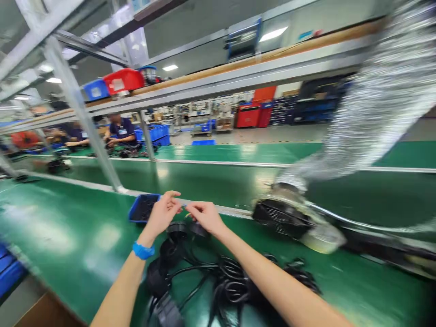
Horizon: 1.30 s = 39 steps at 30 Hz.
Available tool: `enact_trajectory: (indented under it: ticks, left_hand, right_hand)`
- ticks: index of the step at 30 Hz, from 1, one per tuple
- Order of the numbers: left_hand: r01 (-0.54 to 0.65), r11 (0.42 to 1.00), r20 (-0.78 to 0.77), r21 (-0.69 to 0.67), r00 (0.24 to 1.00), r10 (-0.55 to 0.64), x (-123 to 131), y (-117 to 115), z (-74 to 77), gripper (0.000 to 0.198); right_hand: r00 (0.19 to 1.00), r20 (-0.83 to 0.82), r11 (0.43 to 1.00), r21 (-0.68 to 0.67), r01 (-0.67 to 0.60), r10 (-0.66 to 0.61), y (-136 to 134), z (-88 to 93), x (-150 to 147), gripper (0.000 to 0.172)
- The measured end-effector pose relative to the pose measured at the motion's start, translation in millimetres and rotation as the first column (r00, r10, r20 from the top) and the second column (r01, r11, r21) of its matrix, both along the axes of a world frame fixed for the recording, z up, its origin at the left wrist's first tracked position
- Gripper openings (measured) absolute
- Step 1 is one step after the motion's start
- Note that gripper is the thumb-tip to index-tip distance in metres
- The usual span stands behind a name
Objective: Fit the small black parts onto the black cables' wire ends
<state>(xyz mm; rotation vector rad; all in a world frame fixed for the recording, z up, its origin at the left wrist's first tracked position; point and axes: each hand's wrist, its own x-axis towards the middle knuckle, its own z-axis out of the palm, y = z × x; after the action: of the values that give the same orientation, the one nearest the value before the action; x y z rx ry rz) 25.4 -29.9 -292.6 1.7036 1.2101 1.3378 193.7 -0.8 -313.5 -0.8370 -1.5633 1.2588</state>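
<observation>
A: Where are the hands?

B: Up over the green bench (68, 227). The left hand (162, 212) has a blue band (143, 250) on its wrist. The right hand (205, 217) is just beside it.

A: What do the fingers do?

B: The fingers (173, 195) of the left hand are pinched together. The right hand's fingers (192, 208) are pinched together too. The tips of both hands almost meet.

A: Do they hold something?

B: There is a tiny bit (185, 206) between the tips. It is too small and blurry to tell what it is, or if they grip it.

A: What is under the hands?

B: A pile of black cables (231, 281) lies on the bench, between the two arms. Some round black parts (172, 250) lie with them, right below the hands.

A: What else is close?

B: A blue tray (134, 211) sits just behind the left hand. To the right a black fan (279, 218) lies on the bench, with a shiny silver hose (374, 100) going up from it.

A: And far away?

B: People (121, 129) sit at another bench. A red box (124, 81) and a blue box (95, 89) stand on a high shelf.
</observation>
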Motion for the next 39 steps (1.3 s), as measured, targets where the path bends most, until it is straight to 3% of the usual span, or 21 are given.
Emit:
enact_trajectory:
  ticks: [7,12,17,21,24,29,39]
  left_hand:
    - [-0.15,0.988,0.035,0.042,0.988,0.148,3,16,-15.3,0.057]
    - [-0.148,0.988,-0.024,0.036,0.989,0.149,4,17,-17.3,0.063]
    - [-0.129,0.991,0.086,-0.036,0.988,0.132,7,21,-11.1,0.071]
    - [-0.176,0.984,0.195,-0.003,0.965,0.173,17,8,1.0,0.062]
    - [-0.245,0.967,0.29,0.068,0.933,0.216,20,8,1.0,0.05]
    - [-0.233,0.967,0.334,0.098,0.923,0.189,13,16,-9.3,0.041]
    - [-0.168,0.982,0.421,0.082,0.899,0.119,16,10,-8.0,0.038]
  right_hand:
    - [0.999,-0.035,0.994,-0.112,-0.001,-0.003,12,-3.6,-4,0.045]
    - [0.993,-0.114,0.984,-0.175,-0.034,0.014,10,-3.4,-6,0.045]
    - [0.993,-0.118,0.977,-0.213,-0.011,-0.015,12,2.9,-3,0.04]
    - [0.992,-0.125,0.981,-0.196,0.001,-0.026,3,8.0,2,0.032]
    - [0.988,-0.156,0.986,-0.163,-0.033,0.008,3,5.0,3,0.031]
    - [0.983,-0.154,0.985,-0.126,-0.119,0.1,8,-1.1,0,0.037]
    - [0.989,-0.113,0.988,-0.111,-0.106,0.093,3,-0.9,1,0.045]
